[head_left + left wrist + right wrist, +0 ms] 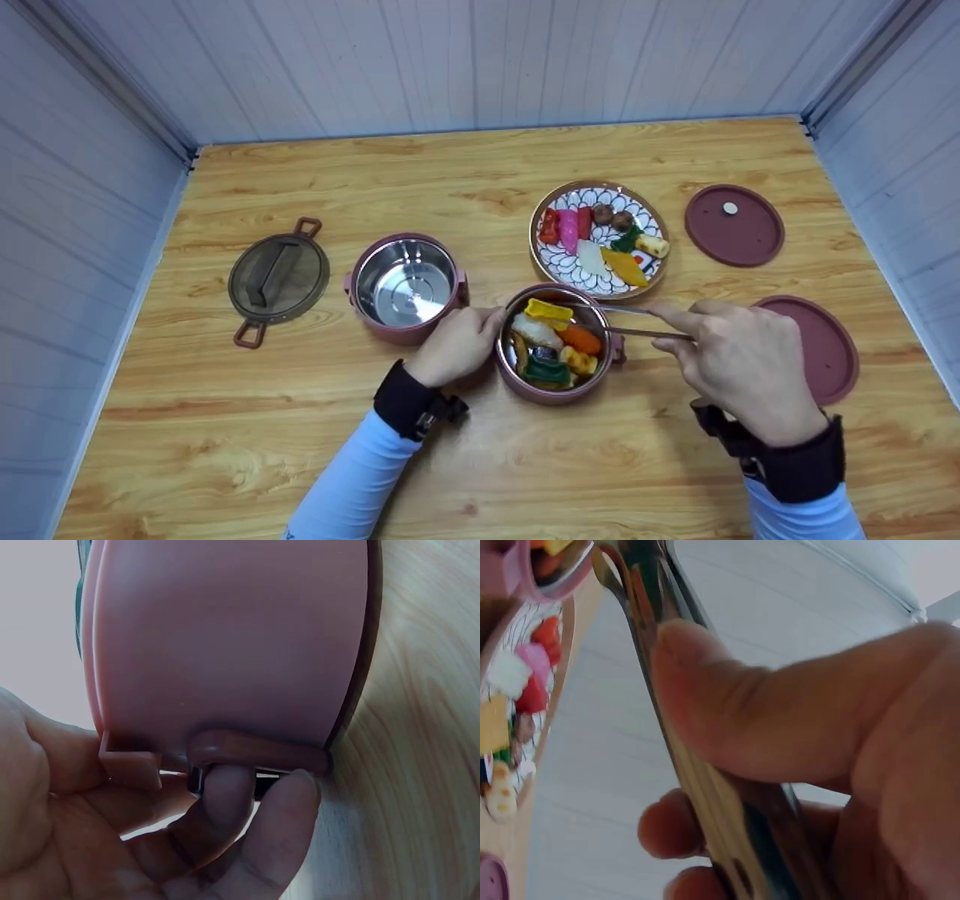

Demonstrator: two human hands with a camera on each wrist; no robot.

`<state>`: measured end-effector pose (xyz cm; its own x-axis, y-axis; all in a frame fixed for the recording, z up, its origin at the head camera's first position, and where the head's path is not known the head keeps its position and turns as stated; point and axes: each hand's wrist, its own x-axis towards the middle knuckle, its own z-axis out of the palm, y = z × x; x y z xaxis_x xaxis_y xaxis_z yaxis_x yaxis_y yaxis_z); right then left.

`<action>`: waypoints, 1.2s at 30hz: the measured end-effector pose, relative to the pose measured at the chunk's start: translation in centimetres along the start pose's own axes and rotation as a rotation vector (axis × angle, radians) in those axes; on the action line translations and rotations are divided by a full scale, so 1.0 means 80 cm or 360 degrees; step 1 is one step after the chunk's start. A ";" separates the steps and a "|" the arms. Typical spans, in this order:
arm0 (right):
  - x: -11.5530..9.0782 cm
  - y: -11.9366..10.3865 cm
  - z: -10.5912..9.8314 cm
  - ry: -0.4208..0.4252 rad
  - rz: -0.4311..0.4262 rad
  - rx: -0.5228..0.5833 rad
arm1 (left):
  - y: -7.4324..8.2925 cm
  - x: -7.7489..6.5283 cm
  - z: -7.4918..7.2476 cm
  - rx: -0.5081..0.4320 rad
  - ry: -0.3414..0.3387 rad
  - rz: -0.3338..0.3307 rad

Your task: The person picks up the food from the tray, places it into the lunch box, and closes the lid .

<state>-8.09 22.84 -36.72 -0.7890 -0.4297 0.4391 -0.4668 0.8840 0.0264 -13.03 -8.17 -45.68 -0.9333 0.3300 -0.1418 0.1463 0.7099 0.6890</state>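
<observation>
Left forearm in a pale blue sleeve, black strap at the wrist, slants up and rightward from the near edge. Left hand (459, 346) is at the left side of the filled pot (546, 396); the left wrist view shows fingers bent in at the handle (255, 750), thumb side against the small tab (131, 766) by the rim. Grip here clamped on the pot's handle. Right forearm rises from the lower right, hand angled up and leftward, back of the right hand (748, 364) uppermost. Right grip clamped on metal tongs (649, 333), thumb along one side, fingers opposite. Tongs run leftward from the fingers, over the pot's right rim, ends inside at the yellow piece (546, 310); cannot tell whether they pinch it. Yellow piece lies at the far side of the pot, left of the right hand and well apart from its fingers. Same pot: white piece (534, 328), orange piece (581, 340), green piece (546, 372). Second pot (409, 296) on the desk (225, 420), just left of the left hand; patterned plate (561, 266) of food pieces beyond the filled pot.
</observation>
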 end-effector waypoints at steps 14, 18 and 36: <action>0.002 0.005 0.013 0.0069 -0.0034 0.0018 | 0.001 0.001 0.000 0.0001 0.0010 0.0030; 0.002 0.005 0.007 0.0042 -0.0088 0.0080 | 0.001 0.001 0.000 -0.0004 0.0006 0.0025; 0.004 0.011 0.012 -0.0092 0.0038 0.0097 | 0.001 0.001 0.000 -0.0005 -0.0005 0.0022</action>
<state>-9.17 23.32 -37.37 -0.8212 -0.4199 0.3865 -0.4694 0.8821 -0.0389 -13.08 -8.10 -45.61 -0.9301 0.3419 -0.1344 0.1583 0.7031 0.6933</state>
